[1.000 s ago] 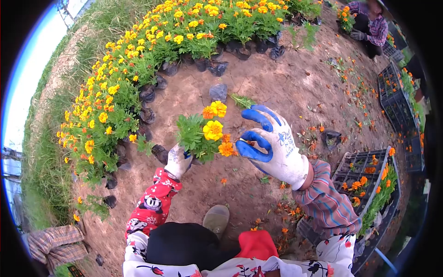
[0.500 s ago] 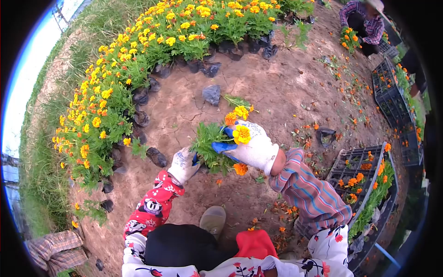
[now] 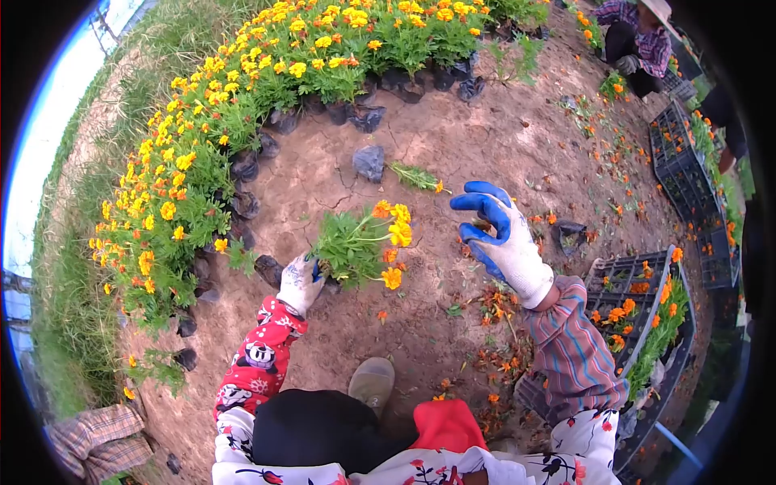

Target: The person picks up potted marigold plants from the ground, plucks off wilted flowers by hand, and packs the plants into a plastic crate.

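My left hand (image 3: 302, 283), in a white and blue glove, is closed around the base of a marigold plant (image 3: 352, 246). The plant tilts to the right, its green leaves and several yellow-orange blooms held over bare soil; its base is hidden by the glove. To the right, my right hand (image 3: 503, 240) hangs in the air with its blue-coated fingers curved and apart, holding nothing. Past the plant, a black plastic bag of soil (image 3: 369, 163) lies on the ground beside a loose marigold sprig (image 3: 416, 175).
Rows of bagged marigolds (image 3: 267, 89) curve along the left and far side. Black crates (image 3: 618, 283) with plants stand at right, and fallen orange blooms (image 3: 497, 307) litter the soil. Another person (image 3: 638, 40) crouches at the far right. My shoe (image 3: 372, 384) is below.
My right hand has let go of the marigold blooms, opened and moved to the right. My left hand has shifted slightly left with the plant, whose blooms now spread out.
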Demonstrator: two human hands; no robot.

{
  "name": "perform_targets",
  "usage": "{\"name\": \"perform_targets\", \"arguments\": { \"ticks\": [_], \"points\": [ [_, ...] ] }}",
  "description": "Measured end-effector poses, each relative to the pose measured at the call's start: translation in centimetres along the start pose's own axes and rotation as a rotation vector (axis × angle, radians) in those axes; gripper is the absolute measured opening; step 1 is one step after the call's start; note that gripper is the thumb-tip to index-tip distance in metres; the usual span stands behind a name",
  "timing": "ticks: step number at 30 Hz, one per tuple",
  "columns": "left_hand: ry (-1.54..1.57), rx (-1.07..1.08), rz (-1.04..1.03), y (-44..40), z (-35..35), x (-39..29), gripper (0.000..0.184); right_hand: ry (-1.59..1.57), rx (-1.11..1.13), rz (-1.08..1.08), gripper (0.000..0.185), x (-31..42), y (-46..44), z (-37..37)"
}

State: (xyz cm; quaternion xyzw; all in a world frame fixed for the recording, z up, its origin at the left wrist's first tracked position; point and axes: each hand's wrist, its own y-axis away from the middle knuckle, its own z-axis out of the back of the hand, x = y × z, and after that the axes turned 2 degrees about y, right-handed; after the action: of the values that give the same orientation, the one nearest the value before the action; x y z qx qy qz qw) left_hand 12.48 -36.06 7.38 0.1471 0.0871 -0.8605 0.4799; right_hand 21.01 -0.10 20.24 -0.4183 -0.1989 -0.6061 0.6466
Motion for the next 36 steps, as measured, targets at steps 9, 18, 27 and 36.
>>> {"name": "perform_targets", "arguments": {
  "ticks": [9,18,27,36],
  "points": [
    [0.308,-0.034,-0.079,-1.4,-1.6,-2.1,0.037,-0.128,0.443,-0.285,0.045,2.6,1.3,-3.2],
    [0.296,0.084,-0.067,-0.9,-1.2,-3.6,0.034,-0.153,0.394,-0.006,0.036,1.4,2.0,-5.3],
    [-0.081,0.108,-0.142,-0.2,-1.5,-1.8,0.046,0.377,0.879,-0.053,0.019,1.0,6.1,-2.4],
    [-0.152,0.139,-0.263,-0.2,-1.3,-3.5,0.050,0.219,0.673,-0.193,0.052,4.1,1.8,1.4]
  ]
}}
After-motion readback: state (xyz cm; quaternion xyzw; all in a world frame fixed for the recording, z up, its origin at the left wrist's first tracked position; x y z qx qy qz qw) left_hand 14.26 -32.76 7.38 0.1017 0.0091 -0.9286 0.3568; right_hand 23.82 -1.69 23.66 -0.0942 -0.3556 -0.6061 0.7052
